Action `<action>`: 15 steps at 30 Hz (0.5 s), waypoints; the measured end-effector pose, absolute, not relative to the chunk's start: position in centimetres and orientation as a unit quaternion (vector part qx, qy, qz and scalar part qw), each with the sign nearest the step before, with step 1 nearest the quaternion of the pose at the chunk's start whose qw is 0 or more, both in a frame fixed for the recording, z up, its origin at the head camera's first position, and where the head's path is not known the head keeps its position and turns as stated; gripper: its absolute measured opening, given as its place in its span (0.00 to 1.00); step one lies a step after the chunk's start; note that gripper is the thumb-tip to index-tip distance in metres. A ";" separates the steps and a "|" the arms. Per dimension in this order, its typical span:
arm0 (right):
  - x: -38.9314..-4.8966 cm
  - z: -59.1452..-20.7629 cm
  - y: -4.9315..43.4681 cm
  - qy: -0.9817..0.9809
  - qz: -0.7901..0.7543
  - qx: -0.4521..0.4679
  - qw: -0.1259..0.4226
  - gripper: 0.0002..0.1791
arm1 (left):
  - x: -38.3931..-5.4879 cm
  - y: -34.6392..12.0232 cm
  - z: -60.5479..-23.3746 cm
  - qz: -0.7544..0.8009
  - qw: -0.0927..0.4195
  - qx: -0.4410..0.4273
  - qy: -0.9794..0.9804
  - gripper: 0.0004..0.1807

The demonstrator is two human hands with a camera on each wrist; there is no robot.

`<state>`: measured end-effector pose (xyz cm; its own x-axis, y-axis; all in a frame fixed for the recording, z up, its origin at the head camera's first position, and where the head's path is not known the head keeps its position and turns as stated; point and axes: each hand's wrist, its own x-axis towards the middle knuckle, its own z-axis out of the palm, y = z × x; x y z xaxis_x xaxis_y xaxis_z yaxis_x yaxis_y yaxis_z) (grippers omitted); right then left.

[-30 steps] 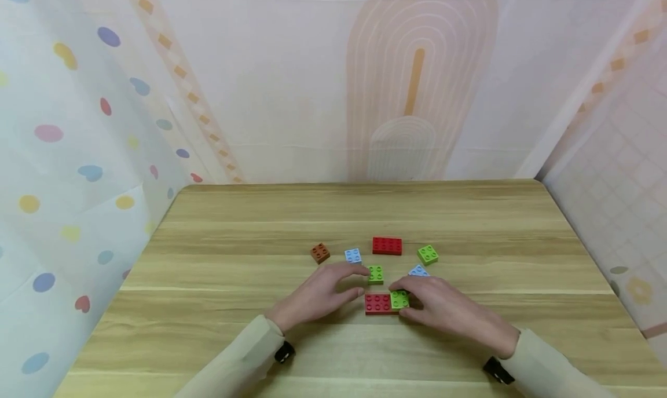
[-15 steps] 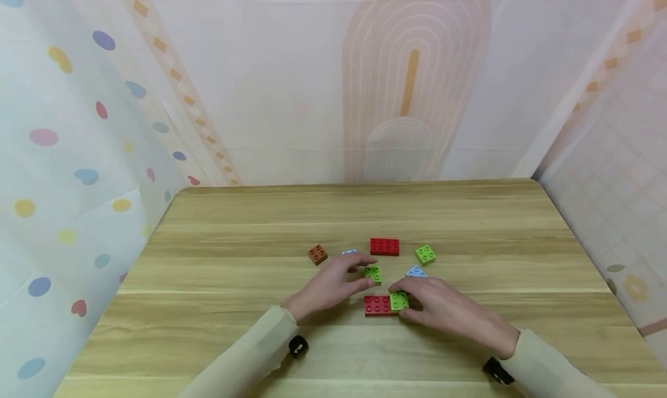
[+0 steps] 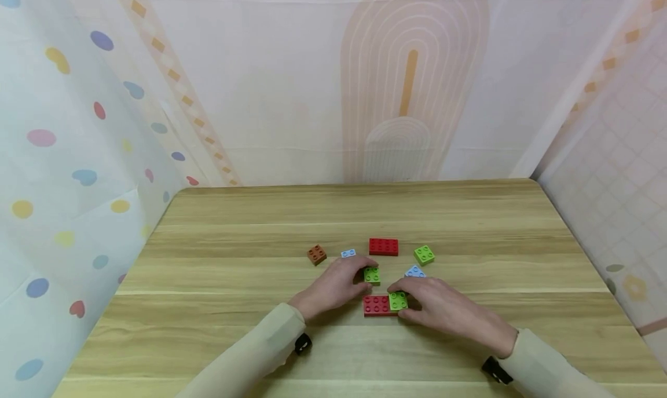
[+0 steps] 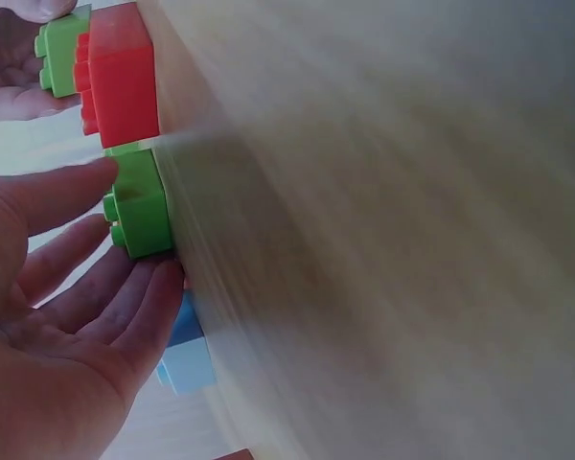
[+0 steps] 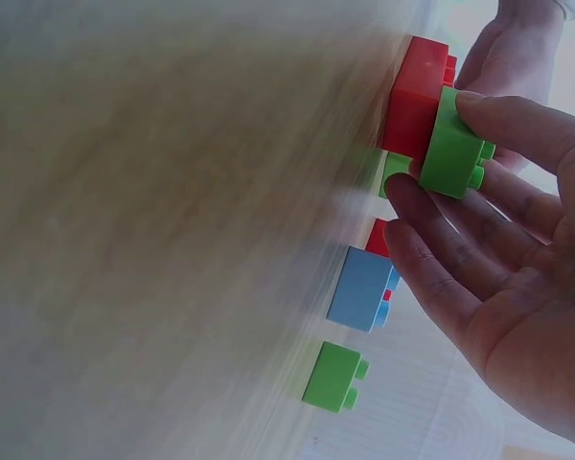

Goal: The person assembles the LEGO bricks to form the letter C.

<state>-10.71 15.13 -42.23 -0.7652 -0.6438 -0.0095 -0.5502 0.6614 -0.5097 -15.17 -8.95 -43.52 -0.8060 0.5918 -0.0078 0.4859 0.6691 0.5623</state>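
The loose green brick (image 3: 372, 276) is bracketed between the curled thumb and fingers of the left hand (image 3: 333, 288), from its near and far sides; how firmly it is gripped cannot be told. By the right hand (image 3: 443, 308), the upper green brick (image 3: 398, 301) is pinched on top of the right end of the long red brick (image 3: 376, 306); whether it is pressed fully down cannot be told.

The relation judged to matter most is this: the long red brick is laid with its long axis left to right, and its bare studs are left exposed at the left. The loose green brick is placed just beyond that bare stretch, apart from it on the table (image 3: 260, 351). It is reached more closely by the left hand, from the left; the right hand is set to its near right.
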 end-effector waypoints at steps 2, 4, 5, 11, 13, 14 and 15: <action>-10.7 -42.2 15.1 0.906 -0.248 -0.329 0.095 0.22 | -15.2 -8.9 -43.5 0.265 0.094 0.299 0.912 0.21; -10.7 -42.2 15.1 0.906 -0.248 -0.330 0.095 0.22 | -15.1 -8.9 -43.5 0.259 0.090 0.301 0.913 0.20; -10.7 -42.2 15.1 0.906 -0.248 -0.330 0.095 0.22 | -15.1 -8.9 -43.5 0.257 0.090 0.301 0.914 0.20; -10.7 -42.2 15.1 0.907 -0.247 -0.328 0.097 0.22 | -15.0 -9.3 -43.5 0.258 0.077 0.301 0.915 0.21; -10.7 -42.2 15.1 0.907 -0.246 -0.328 0.097 0.22 | -14.9 -9.5 -43.4 0.263 0.067 0.305 0.913 0.21; -10.7 -42.2 15.1 0.907 -0.246 -0.328 0.097 0.22 | -14.9 -9.6 -43.4 0.265 0.063 0.307 0.912 0.21; -10.7 -42.2 15.1 0.907 -0.245 -0.328 0.097 0.22 | -14.8 -9.7 -43.4 0.267 0.060 0.309 0.911 0.21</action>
